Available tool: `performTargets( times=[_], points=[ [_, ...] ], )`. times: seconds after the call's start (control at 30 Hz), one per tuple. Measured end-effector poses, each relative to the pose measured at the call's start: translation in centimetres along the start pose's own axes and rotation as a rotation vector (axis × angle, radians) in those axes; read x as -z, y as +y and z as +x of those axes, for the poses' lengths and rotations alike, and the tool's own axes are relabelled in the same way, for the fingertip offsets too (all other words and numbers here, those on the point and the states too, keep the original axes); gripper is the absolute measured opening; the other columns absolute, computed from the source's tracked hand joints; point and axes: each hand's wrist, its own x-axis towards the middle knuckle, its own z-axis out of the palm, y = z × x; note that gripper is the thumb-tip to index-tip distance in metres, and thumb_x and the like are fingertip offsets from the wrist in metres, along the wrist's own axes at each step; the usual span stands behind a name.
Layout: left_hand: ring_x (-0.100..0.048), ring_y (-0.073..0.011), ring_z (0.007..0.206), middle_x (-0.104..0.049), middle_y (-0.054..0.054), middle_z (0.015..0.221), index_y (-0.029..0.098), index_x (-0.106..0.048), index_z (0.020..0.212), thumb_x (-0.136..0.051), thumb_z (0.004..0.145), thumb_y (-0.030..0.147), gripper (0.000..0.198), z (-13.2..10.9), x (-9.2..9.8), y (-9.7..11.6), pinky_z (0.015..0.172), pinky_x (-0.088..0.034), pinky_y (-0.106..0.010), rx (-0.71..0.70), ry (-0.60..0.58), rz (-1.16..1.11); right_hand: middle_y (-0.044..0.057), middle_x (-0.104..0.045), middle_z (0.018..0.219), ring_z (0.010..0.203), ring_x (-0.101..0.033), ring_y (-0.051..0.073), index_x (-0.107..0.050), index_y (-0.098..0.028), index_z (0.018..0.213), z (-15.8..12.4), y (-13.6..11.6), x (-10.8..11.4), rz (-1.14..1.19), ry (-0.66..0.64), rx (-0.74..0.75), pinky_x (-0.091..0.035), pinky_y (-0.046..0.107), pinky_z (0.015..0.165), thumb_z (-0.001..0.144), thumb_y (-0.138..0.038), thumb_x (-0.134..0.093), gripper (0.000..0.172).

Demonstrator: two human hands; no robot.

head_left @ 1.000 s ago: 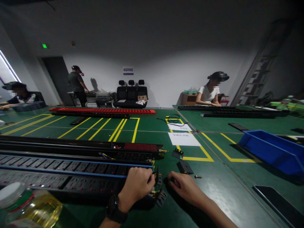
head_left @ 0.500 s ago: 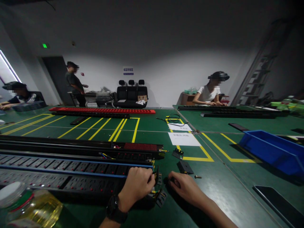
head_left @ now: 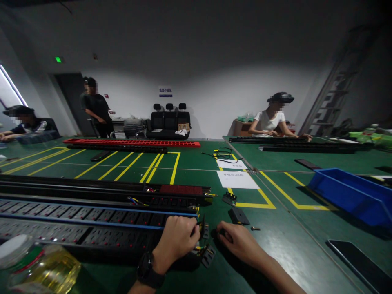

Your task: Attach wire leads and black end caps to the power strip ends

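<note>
Black socket strips [head_left: 118,239] lie on the green table [head_left: 275,253]. Left hand [head_left: 177,237] curls over their wired ends, near a black end plate [head_left: 208,256]; right hand [head_left: 239,241] curls nearby. Cannot tell whether either grasps anything.

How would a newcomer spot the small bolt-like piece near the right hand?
On the green table, find the bare right hand. Just beyond its knuckles lies a black block; the bolt-like piece is right of that block, slightly nearer the camera. It's slim and brownish, unlike the chunkier black parts nearby.
</note>
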Motion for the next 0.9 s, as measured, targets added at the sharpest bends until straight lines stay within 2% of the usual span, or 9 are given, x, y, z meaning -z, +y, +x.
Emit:
performTargets(
  times=[0.5,0.9],
  points=[
    [-0.076,-0.0281,0.079,-0.079,-0.009,0.083,0.021,-0.074,0.087,-0.057,0.106,0.026,0.026,-0.01,0.11,0.1,0.064,-0.04,-0.034,-0.002,-0.018,0.011,-0.001,-0.067,0.077,0.07,-0.061,0.018,-0.068,-0.024,0.103,0.01,0.08,-0.11,-0.004,0.006,0.01,-0.032,0.028,0.066,0.097,-0.022,-0.056,0.014],
    [-0.077,-0.0298,0.084,-0.079,-0.009,0.088,0.021,-0.075,0.091,-0.056,0.106,0.028,0.026,0.1,0.12,0.1,0.068,-0.045,-0.035,0.014,-0.052,0.024,0.0,-0.067,0.076,0.07,-0.062,0.019,-0.067,-0.024,0.101,0.07,0.11,-0.25,-0.028,-0.002,0.001,-0.032,0.028,0.066,0.096,-0.025,-0.053,0.015]
  ],
)
